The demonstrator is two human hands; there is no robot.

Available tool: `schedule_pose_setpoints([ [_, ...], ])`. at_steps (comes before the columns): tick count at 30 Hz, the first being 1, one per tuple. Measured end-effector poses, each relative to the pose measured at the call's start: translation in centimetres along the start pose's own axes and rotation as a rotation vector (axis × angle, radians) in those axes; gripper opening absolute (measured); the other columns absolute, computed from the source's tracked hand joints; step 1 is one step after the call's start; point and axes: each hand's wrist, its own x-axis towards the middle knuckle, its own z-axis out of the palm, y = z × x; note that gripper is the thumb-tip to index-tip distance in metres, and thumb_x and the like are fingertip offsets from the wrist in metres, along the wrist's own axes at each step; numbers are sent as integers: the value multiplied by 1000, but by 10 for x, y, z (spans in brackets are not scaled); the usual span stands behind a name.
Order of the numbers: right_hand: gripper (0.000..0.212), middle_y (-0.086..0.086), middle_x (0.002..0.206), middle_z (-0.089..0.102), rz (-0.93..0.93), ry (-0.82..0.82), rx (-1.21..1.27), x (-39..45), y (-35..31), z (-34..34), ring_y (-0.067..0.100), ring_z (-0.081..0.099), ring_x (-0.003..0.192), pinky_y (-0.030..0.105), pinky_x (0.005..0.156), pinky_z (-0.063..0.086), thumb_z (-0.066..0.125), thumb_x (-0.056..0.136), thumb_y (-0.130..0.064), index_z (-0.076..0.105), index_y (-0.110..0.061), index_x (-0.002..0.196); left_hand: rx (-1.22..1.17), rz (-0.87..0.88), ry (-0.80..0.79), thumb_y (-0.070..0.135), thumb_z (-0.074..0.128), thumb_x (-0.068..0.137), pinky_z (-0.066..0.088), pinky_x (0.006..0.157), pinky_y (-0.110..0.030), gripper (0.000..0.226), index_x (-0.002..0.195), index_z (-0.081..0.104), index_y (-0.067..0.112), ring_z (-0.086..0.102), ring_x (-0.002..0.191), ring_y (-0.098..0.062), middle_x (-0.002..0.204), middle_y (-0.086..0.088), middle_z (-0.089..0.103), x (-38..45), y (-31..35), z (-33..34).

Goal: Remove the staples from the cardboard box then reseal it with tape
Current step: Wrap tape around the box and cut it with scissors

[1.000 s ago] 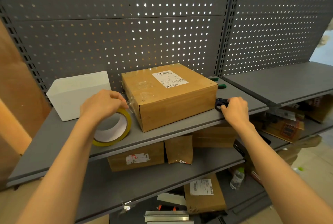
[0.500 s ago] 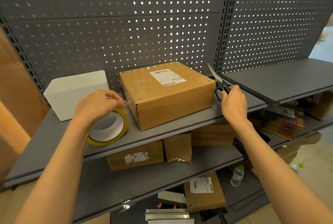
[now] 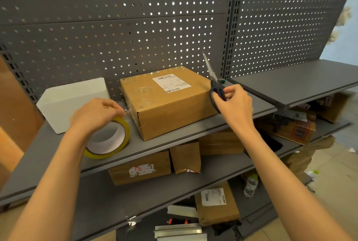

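tape roll (image 3: 108, 140) stands on the shelf (image 3: 174, 138) at lower left, held by the left hand (image 3: 96, 113). cardboard box (image 3: 168, 101) sits in the middle of the frame. right hand (image 3: 235, 105) grips scissors (image 3: 215, 83), blades pointing up, just right of the box.

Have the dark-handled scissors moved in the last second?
Yes. The right hand lifted the dark-handled scissors off the grey shelf; blades now point up beside the cardboard box.

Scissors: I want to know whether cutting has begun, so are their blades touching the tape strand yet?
No, the right hand holds the scissors blades-up right of the cardboard box, away from the tape roll.
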Motion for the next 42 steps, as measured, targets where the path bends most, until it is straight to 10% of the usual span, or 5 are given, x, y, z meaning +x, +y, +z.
schedule_pose_setpoints([
  [18,61,-1,75,57,-117,-962,-70,-78,-65,21,17,63,70,27,60,43,40,70,-77,39,-18,86,-3,12,18,32,62,83,47,84,-42,16,68,68,32,56,95,-23,88,3,67,-5,3,-1],
  [24,50,-1,62,57,-137,-1072,-97,-78,-67,3,5,55,48,18,50,39,46,85,-63,42,-13,85,-5,22,1,29,61,84,49,87,-47,18,67,67,32,57,94,-25,84,4,65,-4,2,-1],
  [42,56,8,65,62,23,-1110,-74,-88,-72,19,17,67,61,26,68,52,43,86,-64,45,-8,89,40,27,1,30,60,85,48,87,-45,20,66,66,34,55,97,-25,94,0,65,-6,6,0],
])
